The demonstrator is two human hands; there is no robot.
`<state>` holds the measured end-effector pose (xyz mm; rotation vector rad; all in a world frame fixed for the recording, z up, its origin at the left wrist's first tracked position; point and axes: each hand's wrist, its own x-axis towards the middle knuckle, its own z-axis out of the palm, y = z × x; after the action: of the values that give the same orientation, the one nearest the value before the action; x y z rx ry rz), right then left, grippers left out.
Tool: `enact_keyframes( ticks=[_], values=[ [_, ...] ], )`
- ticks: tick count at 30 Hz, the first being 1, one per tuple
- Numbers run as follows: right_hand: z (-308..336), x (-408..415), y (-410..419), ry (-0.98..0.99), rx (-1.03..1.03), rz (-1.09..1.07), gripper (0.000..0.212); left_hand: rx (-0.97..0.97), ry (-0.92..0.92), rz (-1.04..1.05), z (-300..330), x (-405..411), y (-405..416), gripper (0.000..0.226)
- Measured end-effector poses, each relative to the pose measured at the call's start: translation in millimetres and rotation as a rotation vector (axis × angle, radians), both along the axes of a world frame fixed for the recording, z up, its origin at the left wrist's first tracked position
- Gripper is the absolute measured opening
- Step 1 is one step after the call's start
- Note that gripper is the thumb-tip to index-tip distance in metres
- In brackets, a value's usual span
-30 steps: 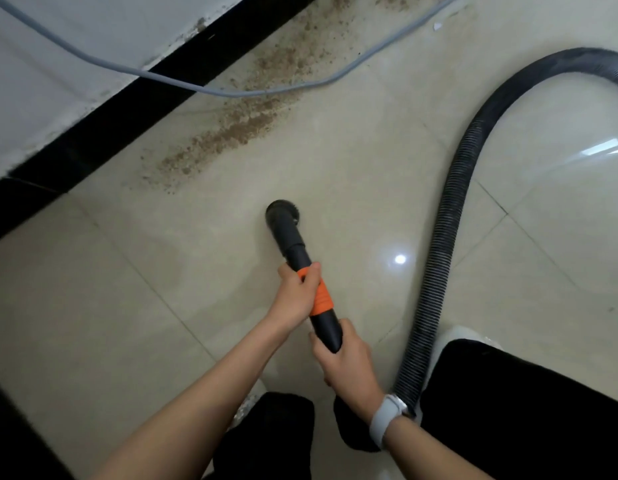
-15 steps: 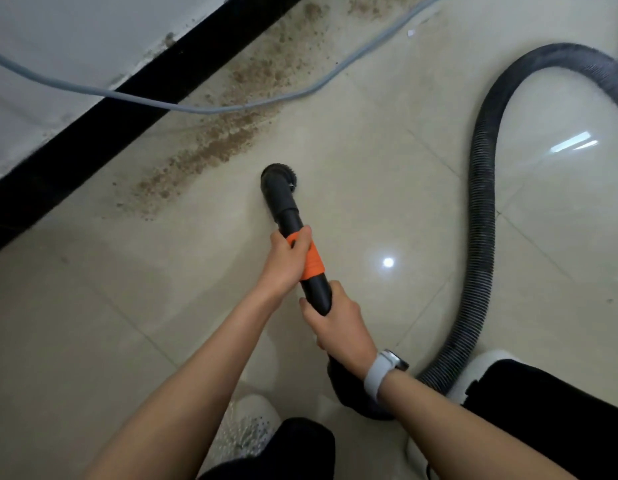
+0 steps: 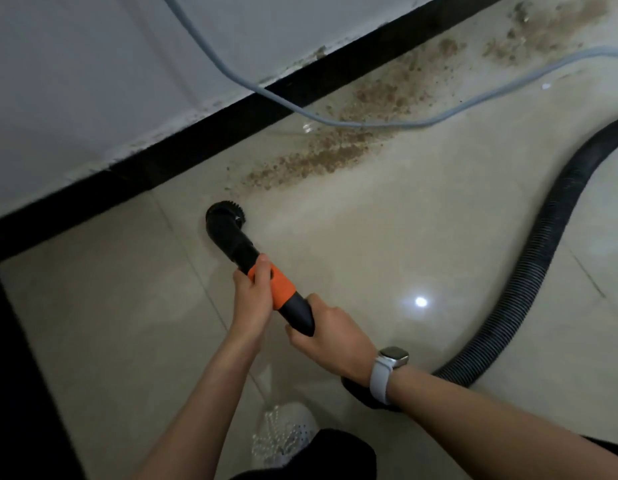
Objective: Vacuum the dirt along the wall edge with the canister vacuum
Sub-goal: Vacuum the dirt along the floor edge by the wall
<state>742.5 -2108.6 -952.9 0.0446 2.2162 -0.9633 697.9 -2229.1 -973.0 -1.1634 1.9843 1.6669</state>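
Both hands, left hand [image 3: 252,299] and right hand [image 3: 330,336], grip the vacuum wand [image 3: 262,273] over glossy floor tiles [image 3: 387,244] near dirt [image 3: 321,157] by the baseboard [image 3: 203,133].

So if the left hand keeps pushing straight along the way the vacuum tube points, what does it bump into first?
Probably the black baseboard. The left hand grips the wand, whose brush head aims up-left, so the line seems to pass left of the dirt. Depth is unclear.

Two hands [image 3: 255,299], one hose [image 3: 529,271], one cord [image 3: 335,117]
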Motion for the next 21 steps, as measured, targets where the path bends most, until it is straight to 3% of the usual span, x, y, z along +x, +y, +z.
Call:
enact_keyframes(
  ticks=[9, 12, 21],
  values=[
    [1.1, -35.3, -41.3, 0.106, 0.051, 0.067, 0.026, 0.061, 0.063, 0.055, -5.1, -33.7, -42.8, 0.034],
    [2.4, -42.7, -52.6, 0.109, 0.068, 0.058, 0.026, 0.090, 0.059, 0.052, -7.8, -42.7, -52.1, 0.046],
    [6.2, -33.9, -30.3, 0.035, 0.032, 0.028, 0.025, 0.109, 0.002, 0.017, -3.5, -35.1, -31.2, 0.052]
  ],
)
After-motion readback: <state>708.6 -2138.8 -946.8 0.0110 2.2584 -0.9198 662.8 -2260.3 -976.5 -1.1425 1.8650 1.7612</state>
